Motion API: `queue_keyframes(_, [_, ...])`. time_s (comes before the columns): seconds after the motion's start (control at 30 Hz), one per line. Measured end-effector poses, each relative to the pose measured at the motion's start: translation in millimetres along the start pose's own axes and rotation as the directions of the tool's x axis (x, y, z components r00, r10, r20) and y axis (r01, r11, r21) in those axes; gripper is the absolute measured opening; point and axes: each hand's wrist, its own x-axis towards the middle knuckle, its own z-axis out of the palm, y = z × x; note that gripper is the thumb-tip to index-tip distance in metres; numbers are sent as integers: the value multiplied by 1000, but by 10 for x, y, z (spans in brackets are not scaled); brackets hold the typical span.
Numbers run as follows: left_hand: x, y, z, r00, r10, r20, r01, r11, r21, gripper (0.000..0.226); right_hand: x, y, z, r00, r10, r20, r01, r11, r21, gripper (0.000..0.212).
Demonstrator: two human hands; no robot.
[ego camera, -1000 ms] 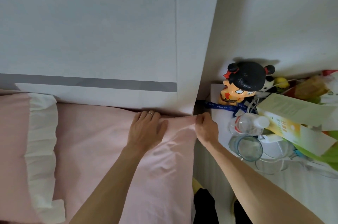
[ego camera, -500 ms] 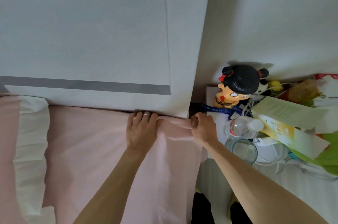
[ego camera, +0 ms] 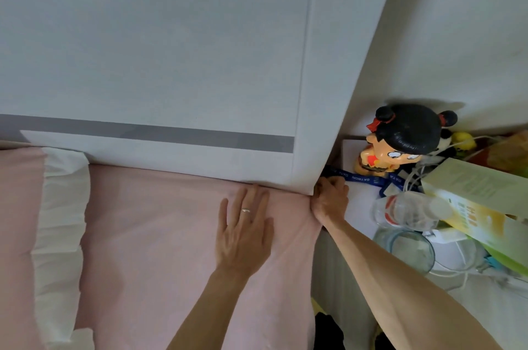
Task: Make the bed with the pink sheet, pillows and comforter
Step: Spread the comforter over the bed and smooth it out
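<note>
Tucking the pink sheet (ego camera: 171, 235) at the mattress corner below the headboard (ego camera: 160, 49), the right hand (ego camera: 330, 201) is curled tight on its edge. The left hand (ego camera: 244, 235) lies flat, fingers spread, pinning it; best keep that pressure while drawing the corner taut.

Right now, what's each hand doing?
Left hand: open, flat on the pink sheet.
Right hand: closed on the sheet's corner by the headboard.
</note>
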Motion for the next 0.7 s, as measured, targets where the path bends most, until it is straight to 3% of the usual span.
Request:
queue_keyframes(0.1, [12,2,20,997,-26,74,27,999,-16,56,27,-17,83,995,95,-6,-90,964,252,16])
queue_keyframes(0.23, [7,-22,75,989,-44,138,49,998,-35,59,-170,-61,59,932,352,86,-333,738,587,23])
queue_keyframes(0.4, [-36,-20,90,988,-53,143,62,996,-65,59,-470,-126,121,820,454,349,-558,496,665,25])
queue_keyframes(0.43, [-47,-20,90,988,-65,137,75,995,-66,60,-441,-132,114,809,477,343,-569,488,662,23])
queue_keyframes(0.57, [-122,-33,95,987,-97,129,108,991,-84,61,-228,-159,-15,882,418,220,-469,723,508,22])
queue_keyframes(0.63, [-195,-37,103,988,-96,120,106,991,-79,59,-154,-184,-14,900,402,169,-429,744,512,21])
queue_keyframes(0.7, [-252,-37,103,979,-163,124,175,980,-90,58,-101,-181,46,884,436,167,-450,698,557,20])
